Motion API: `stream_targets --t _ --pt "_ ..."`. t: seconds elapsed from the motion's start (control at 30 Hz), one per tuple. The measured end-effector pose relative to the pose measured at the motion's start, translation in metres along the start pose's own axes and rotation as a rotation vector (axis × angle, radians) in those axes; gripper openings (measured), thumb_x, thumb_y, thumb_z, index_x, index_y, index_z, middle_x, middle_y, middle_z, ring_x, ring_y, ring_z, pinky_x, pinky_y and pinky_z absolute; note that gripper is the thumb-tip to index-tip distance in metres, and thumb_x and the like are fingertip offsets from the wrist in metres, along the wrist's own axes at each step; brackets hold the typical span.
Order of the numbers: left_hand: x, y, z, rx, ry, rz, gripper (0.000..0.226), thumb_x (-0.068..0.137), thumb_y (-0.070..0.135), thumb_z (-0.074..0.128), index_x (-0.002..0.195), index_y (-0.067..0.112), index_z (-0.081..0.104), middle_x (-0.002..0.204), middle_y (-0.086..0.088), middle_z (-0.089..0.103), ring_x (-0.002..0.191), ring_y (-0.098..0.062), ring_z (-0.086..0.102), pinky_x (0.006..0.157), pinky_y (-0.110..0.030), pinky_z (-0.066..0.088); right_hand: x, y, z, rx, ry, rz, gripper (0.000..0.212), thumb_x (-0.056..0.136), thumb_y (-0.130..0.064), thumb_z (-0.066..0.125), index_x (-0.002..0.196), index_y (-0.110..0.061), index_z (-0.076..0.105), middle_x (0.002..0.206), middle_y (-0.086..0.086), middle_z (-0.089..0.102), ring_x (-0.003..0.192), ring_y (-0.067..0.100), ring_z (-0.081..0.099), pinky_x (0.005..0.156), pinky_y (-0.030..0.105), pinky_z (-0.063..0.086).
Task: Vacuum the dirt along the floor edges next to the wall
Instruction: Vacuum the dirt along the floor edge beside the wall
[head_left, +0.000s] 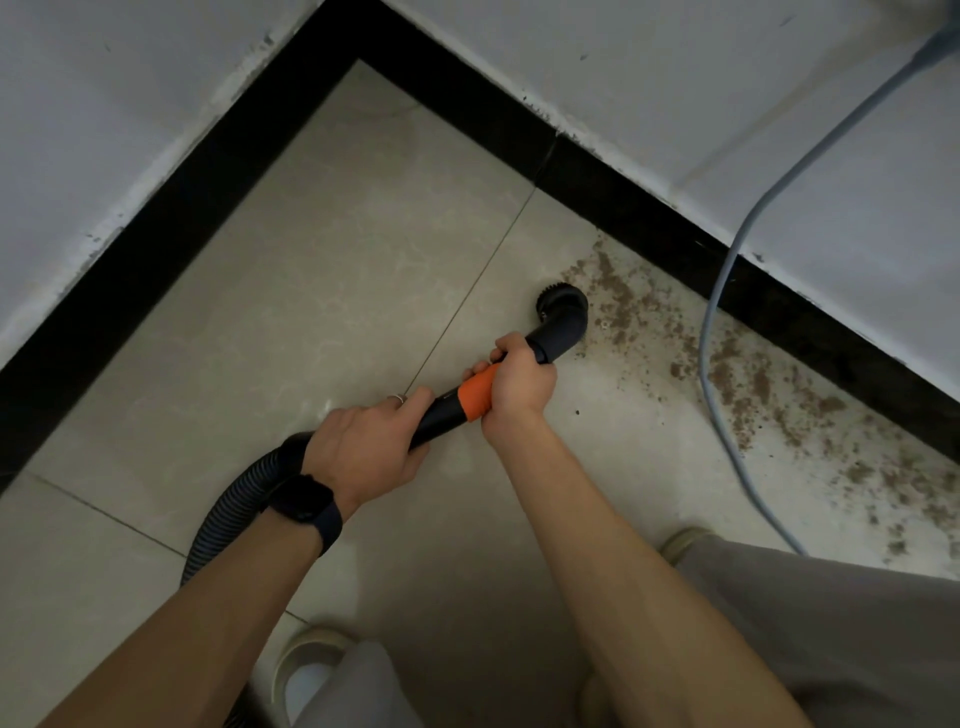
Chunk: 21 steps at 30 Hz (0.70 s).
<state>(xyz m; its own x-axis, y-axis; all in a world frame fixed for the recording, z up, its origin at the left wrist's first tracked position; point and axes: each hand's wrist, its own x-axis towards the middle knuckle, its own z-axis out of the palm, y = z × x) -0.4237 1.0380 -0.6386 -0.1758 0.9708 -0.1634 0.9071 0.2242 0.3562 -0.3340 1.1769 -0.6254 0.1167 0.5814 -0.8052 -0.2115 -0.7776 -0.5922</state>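
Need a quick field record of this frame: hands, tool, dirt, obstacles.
left hand: grips black vacuum tube near the ribbed hose
right hand: grips the tube at its orange collar
brush nozzle: at the left end of the dirt
dirt: brown scatter along the black baseboard, right of the nozzle
cable: grey, comes down the wall and trails across the dirt

Both hands (363, 447) (519, 384) gripping vacuum wand (447, 415), brush nozzle (561, 306) beside dirt (753, 384) along black skirting (649, 208)
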Motion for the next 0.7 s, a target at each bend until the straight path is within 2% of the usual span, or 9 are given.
stream_targets --t 0.13,0.2,0.3,0.4,0.53,0.7 --pt "-0.002 0.001 -0.002 -0.005 -0.020 -0.006 0.037 0.083 0.036 0.068 0.104 0.025 0.039 0.072 0.001 0.061 0.048 -0.026 0.056 0.045 -0.027 0.039 0.000 0.000 -0.002 -0.001 0.001 0.016 0.014 0.089 0.000 0.056 0.099 -0.008 0.049 0.065 0.006 0.051 0.040 0.018 0.048 0.045 0.028 0.047" --pt "-0.011 0.002 0.000 -0.010 -0.013 -0.002 0.038 0.080 0.036 0.072 0.102 0.025 0.042 0.068 0.003 0.059 0.043 -0.022 0.053 0.043 -0.023 0.034 -0.002 0.007 -0.008 -0.007 0.003 0.032 0.015 0.089 -0.001 0.056 0.101 -0.009 0.050 0.066 0.007 0.052 0.041 0.018 0.049 0.045 0.028 0.048" --pt "-0.021 0.005 0.002 -0.036 -0.042 -0.018 0.040 0.080 0.036 0.072 0.101 0.028 0.038 0.065 0.006 0.057 0.041 -0.018 0.047 0.043 -0.020 0.029 -0.003 0.014 -0.014 -0.025 0.009 0.042 0.018 0.090 -0.002 0.057 0.105 -0.009 0.051 0.069 0.007 0.053 0.041 0.018 0.051 0.045 0.029 0.049" --pt "-0.016 0.006 -0.001 -0.074 -0.059 -0.050 0.036 0.083 0.036 0.068 0.102 0.028 0.039 0.067 0.007 0.056 0.045 -0.019 0.048 0.045 -0.023 0.030 0.000 0.010 -0.010 -0.048 0.020 0.029 0.020 0.090 -0.003 0.057 0.108 -0.010 0.052 0.070 0.007 0.055 0.040 0.018 0.052 0.046 0.030 0.049" --pt "0.008 0.008 -0.007 -0.092 -0.075 -0.083 0.030 0.085 0.036 0.064 0.104 0.024 0.045 0.068 0.011 0.045 0.049 -0.018 0.043 0.047 -0.025 0.030 0.010 -0.005 0.002 -0.049 0.021 0.002 0.019 0.089 -0.002 0.057 0.106 -0.008 0.052 0.067 0.007 0.054 0.039 0.018 0.051 0.045 0.029 0.048" --pt "0.028 0.017 -0.006 -0.080 -0.069 -0.103 0.031 0.087 0.037 0.061 0.107 0.023 0.042 0.071 0.007 0.050 0.052 -0.021 0.046 0.050 -0.027 0.034 0.024 -0.024 0.009 -0.041 -0.008 -0.012 0.016 0.087 -0.002 0.058 0.102 -0.007 0.054 0.063 0.006 0.054 0.040 0.018 0.051 0.046 0.029 0.049"
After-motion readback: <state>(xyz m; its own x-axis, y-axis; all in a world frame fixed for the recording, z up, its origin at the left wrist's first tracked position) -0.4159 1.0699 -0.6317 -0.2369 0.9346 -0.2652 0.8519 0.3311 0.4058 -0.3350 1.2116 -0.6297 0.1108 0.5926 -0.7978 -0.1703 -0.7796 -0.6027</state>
